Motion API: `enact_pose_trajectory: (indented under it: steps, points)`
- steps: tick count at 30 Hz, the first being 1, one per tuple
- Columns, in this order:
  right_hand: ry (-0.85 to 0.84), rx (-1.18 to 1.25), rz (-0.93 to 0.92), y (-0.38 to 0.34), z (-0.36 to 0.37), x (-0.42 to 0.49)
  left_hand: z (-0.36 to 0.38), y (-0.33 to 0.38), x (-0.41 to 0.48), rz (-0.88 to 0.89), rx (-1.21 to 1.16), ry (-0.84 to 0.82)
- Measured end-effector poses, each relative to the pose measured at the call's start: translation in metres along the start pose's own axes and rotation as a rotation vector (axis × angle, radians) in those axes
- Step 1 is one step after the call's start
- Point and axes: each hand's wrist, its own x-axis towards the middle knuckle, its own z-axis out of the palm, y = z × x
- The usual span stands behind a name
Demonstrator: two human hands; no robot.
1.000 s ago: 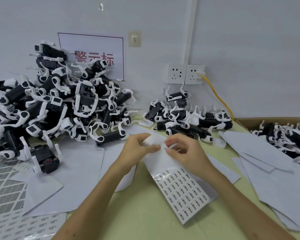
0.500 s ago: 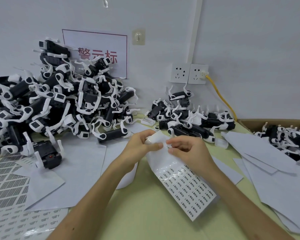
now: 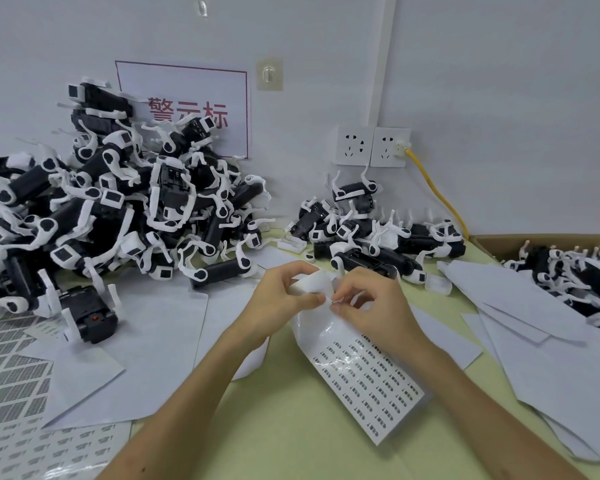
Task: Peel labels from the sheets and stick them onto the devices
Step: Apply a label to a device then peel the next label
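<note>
A glossy label sheet (image 3: 364, 372) with rows of small black-printed labels curves up from the table at the centre. My left hand (image 3: 284, 296) pinches its folded upper end. My right hand (image 3: 368, 303) pinches a small label at the sheet's top edge, right beside the left thumb. Black-and-white devices lie in a big heap (image 3: 111, 216) at the left and a smaller heap (image 3: 371, 237) behind my hands. A single device (image 3: 84, 313) stands apart at the left front.
A cardboard box (image 3: 499, 242) at the right holds more devices. Blank white backing sheets (image 3: 548, 348) are spread at the right and left. Printed label sheets (image 3: 14, 375) lie at the front left. Wall sockets (image 3: 371, 145) with a yellow cable are behind.
My hands stay together on the sheet's top end; the sheet has curled up more under my fingers. The view has shifted slightly.
</note>
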Motion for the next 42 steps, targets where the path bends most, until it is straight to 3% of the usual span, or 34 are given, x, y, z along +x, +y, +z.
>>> enact_pose_trajectory:
  steps: [23,42]
  points:
    - [-0.021,-0.12,-0.112,0.0091,0.0029,0.0001,0.0022,0.0071,-0.004,-0.054,-0.008,0.048]
    - [-0.004,-0.122,-0.031,0.0081,0.003,0.0003,0.0015,0.0046,-0.0032,-0.087,0.015,0.085]
